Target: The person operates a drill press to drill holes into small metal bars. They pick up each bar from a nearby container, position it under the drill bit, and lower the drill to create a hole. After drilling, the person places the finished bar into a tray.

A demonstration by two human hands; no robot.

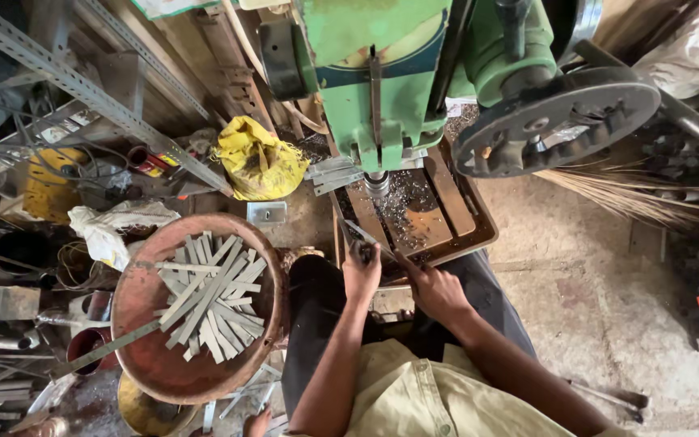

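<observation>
Fingers of our left hand [361, 273] clamp a flat metal strip [355, 232] angled toward the drill bit [377, 185] of the green drill press [382, 73], our right hand [433, 288] closes beside it, so we judge positioning underway, alignment next.

Rusty round pan [135, 324] of flat metal strips [212, 295] on cluttered floor [600, 316].

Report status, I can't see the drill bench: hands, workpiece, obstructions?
Left hand and right hand both gripping a metal strip. Strip below drill bit. Metal shavings litter the tray.
</observation>
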